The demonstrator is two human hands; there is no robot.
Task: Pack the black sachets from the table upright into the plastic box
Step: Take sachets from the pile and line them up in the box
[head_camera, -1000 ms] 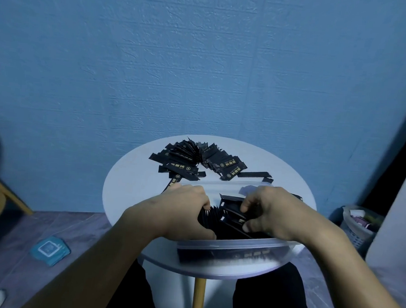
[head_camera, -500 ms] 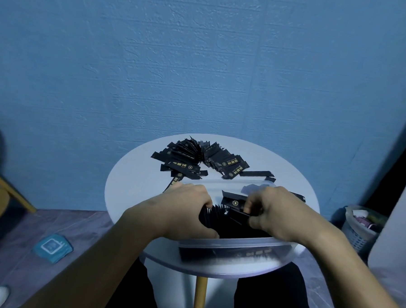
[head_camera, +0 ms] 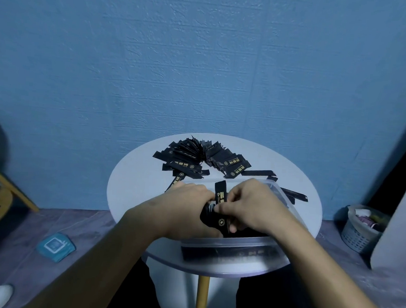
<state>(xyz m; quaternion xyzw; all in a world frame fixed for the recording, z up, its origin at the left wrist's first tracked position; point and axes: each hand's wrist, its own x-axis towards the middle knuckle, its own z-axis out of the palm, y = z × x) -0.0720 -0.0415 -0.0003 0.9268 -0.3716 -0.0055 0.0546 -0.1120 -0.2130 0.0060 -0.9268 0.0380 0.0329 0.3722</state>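
Note:
A clear plastic box (head_camera: 230, 242) sits at the near edge of the round white table (head_camera: 134, 181), with black sachets standing inside it. My left hand (head_camera: 185, 211) curls round the packed bunch of sachets at the box's left side. My right hand (head_camera: 251, 205) pinches one black sachet with gold print (head_camera: 220, 194), which stands upright above the bunch between both hands. A loose pile of black sachets (head_camera: 201, 158) is fanned out across the far part of the table.
A few stray sachets (head_camera: 294, 195) lie to the right of the box. A grey basket (head_camera: 362, 228) stands on the floor at right, a blue packet (head_camera: 56, 246) on the floor at left, and a wooden chair leg (head_camera: 12, 186) at far left.
My right hand has lifted one sachet from lying flat over the box to standing upright against the bunch held by my left hand. The view has shifted slightly.

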